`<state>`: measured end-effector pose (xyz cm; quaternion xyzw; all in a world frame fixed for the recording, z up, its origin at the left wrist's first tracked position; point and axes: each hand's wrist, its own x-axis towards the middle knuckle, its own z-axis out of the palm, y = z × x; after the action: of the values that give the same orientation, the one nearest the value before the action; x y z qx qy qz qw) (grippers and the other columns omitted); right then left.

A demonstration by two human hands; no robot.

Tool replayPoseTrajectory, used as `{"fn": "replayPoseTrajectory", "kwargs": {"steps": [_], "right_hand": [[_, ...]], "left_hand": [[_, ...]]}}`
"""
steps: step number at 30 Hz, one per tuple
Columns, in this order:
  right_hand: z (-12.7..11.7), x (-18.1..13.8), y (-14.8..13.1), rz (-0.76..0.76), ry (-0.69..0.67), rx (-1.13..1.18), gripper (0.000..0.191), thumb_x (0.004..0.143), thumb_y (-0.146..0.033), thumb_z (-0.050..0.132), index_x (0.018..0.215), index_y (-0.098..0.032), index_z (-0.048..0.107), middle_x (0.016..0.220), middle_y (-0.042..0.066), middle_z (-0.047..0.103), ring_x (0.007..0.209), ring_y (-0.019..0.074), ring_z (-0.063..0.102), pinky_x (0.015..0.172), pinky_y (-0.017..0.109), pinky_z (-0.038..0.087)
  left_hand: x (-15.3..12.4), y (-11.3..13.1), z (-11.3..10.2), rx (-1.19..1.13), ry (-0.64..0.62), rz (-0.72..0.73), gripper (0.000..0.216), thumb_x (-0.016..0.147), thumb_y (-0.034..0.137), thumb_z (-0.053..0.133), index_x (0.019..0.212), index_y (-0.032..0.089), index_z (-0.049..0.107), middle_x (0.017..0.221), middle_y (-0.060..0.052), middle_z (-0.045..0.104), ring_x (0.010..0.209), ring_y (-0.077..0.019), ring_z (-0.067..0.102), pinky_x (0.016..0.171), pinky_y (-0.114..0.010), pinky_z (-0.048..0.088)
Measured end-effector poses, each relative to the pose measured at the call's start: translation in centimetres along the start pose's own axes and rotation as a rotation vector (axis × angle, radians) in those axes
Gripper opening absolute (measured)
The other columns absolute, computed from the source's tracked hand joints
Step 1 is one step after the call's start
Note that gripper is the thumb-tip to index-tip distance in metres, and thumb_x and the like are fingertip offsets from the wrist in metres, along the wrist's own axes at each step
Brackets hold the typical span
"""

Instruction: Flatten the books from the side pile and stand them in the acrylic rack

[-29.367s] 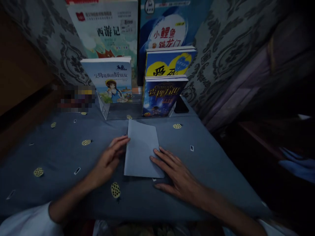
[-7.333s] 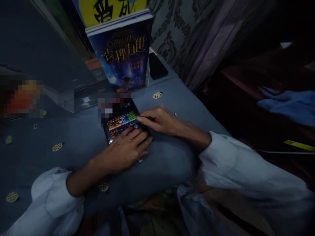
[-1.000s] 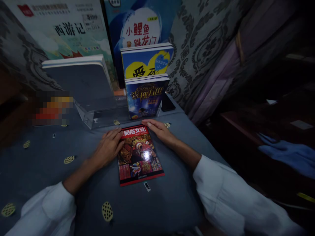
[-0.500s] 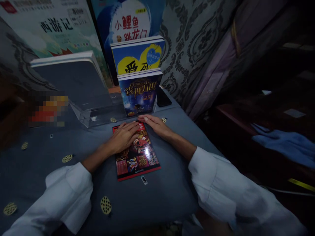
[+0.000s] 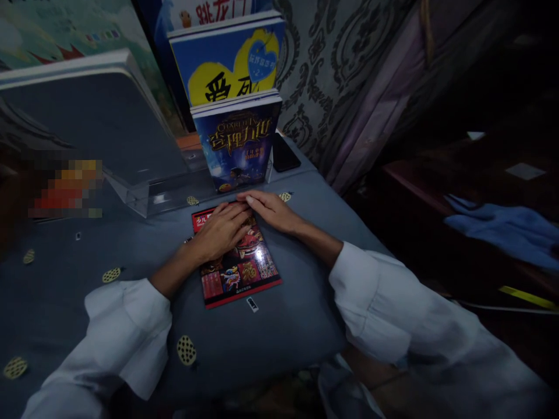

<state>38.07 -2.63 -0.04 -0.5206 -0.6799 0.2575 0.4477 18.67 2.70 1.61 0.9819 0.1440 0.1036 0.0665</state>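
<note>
A glossy red and black book (image 5: 238,273) lies flat on the grey-blue tablecloth (image 5: 262,349), its cover showing a dragon-like figure. My left hand (image 5: 222,230) rests on the upper part of that cover, fingers stretched out and lying flat. At the book's top right corner is my right hand (image 5: 271,210), fingers extended, the tips meeting those of my left hand. Just behind my hands stands a dark blue book (image 5: 238,145) with gold lettering. A blue and yellow book (image 5: 227,64) is upright behind it.
To the left, a grey-backed book (image 5: 91,116) leans in a clear acrylic stand (image 5: 144,201). A black phone (image 5: 285,154) lies beside the standing books. Patterned wallpaper (image 5: 314,70) rises behind the table. Blue cloth (image 5: 502,230) lies off to the right.
My view has tilted down and shifted a little. My left hand has slid slightly right across the cover, uncovering more of the title at the top left. The book stays flat.
</note>
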Motion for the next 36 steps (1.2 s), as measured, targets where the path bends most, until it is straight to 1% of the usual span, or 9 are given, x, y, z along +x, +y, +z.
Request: {"fn": "replayPoseTrajectory", "kwargs": {"steps": [7,14,18,20,23,25,26,32,36], "right_hand": [[-0.2,-0.3,-0.4,-0.019,-0.054,-0.121,0.039,0.104,-0.034,0.039,0.125,-0.020,0.069,0.122,0.007,0.075,0.115,0.0216,0.068,0.101,0.039,0.051],[0.0,-0.4,-0.3,-0.059,-0.095,-0.206,0.039,0.104,-0.031,0.039,0.125,-0.017,0.069,0.121,0.009,0.075,0.115,0.0225,0.068,0.102,0.039,0.050],[0.1,-0.5,-0.2,-0.074,-0.094,-0.207,0.037,0.103,-0.031,0.041,0.126,-0.019,0.068,0.122,0.007,0.075,0.117,0.0213,0.067,0.104,0.038,0.049],[0.1,-0.5,-0.2,-0.078,-0.093,-0.204,0.036,0.103,-0.031,0.042,0.126,-0.020,0.068,0.124,0.006,0.074,0.119,0.0210,0.067,0.106,0.039,0.049],[0.2,-0.6,-0.1,-0.090,-0.093,-0.204,0.034,0.103,-0.030,0.044,0.126,-0.020,0.068,0.124,0.006,0.074,0.120,0.0217,0.066,0.108,0.042,0.048],[0.2,-0.6,0.0,-0.105,-0.094,-0.209,0.034,0.103,-0.029,0.044,0.126,-0.020,0.068,0.127,0.007,0.073,0.124,0.0222,0.065,0.110,0.044,0.047],[0.3,-0.6,0.1,-0.113,-0.097,-0.213,0.034,0.103,-0.028,0.044,0.126,-0.020,0.068,0.129,0.007,0.072,0.126,0.0223,0.064,0.110,0.045,0.046],[0.1,-0.5,0.5,-0.135,-0.133,-0.217,0.036,0.103,-0.026,0.042,0.128,-0.017,0.065,0.138,0.012,0.067,0.136,0.0217,0.057,0.116,0.046,0.043],[0.1,-0.5,0.9,-0.144,-0.167,-0.254,0.036,0.102,-0.026,0.041,0.131,-0.019,0.063,0.148,0.012,0.059,0.145,0.0224,0.047,0.118,0.051,0.040]], "left_hand": [[-0.9,1.0,-0.7,-0.025,-0.071,0.076,0.039,0.107,0.034,0.038,0.137,0.021,0.061,0.145,-0.009,0.059,0.139,-0.0251,0.049,0.119,-0.050,0.033],[-1.0,1.7,-0.8,-0.010,-0.056,0.070,0.039,0.108,0.033,0.037,0.135,0.019,0.061,0.140,-0.010,0.062,0.136,-0.0255,0.053,0.116,-0.051,0.036],[-1.9,2.8,-1.2,0.000,-0.088,0.107,0.042,0.108,0.039,0.038,0.138,0.020,0.060,0.143,-0.012,0.061,0.139,-0.0264,0.051,0.119,-0.054,0.031],[-2.7,3.8,-1.5,-0.002,-0.124,0.137,0.049,0.105,0.050,0.043,0.141,0.020,0.057,0.149,-0.014,0.056,0.144,-0.0296,0.046,0.121,-0.057,0.027],[-3.7,5.3,-1.7,0.029,-0.172,0.135,0.082,0.092,0.072,0.052,0.150,0.015,0.047,0.157,-0.021,0.044,0.149,-0.0381,0.035,0.120,-0.063,0.023],[-4.1,6.1,-1.7,0.067,-0.199,0.122,0.097,0.085,0.078,0.056,0.152,0.010,0.041,0.160,-0.025,0.038,0.151,-0.0415,0.030,0.120,-0.065,0.023],[-4.1,6.4,-1.7,0.086,-0.210,0.117,0.098,0.084,0.078,0.057,0.153,0.010,0.040,0.160,-0.026,0.037,0.152,-0.0420,0.029,0.120,-0.065,0.023],[-3.7,7.0,-1.4,0.134,-0.193,0.080,0.079,0.094,0.065,0.053,0.151,0.011,0.043,0.158,-0.024,0.041,0.149,-0.0400,0.035,0.118,-0.063,0.027],[-3.5,6.7,-1.1,0.143,-0.172,0.049,0.071,0.097,0.060,0.051,0.150,0.011,0.046,0.158,-0.023,0.041,0.149,-0.0390,0.036,0.119,-0.063,0.027]]}}
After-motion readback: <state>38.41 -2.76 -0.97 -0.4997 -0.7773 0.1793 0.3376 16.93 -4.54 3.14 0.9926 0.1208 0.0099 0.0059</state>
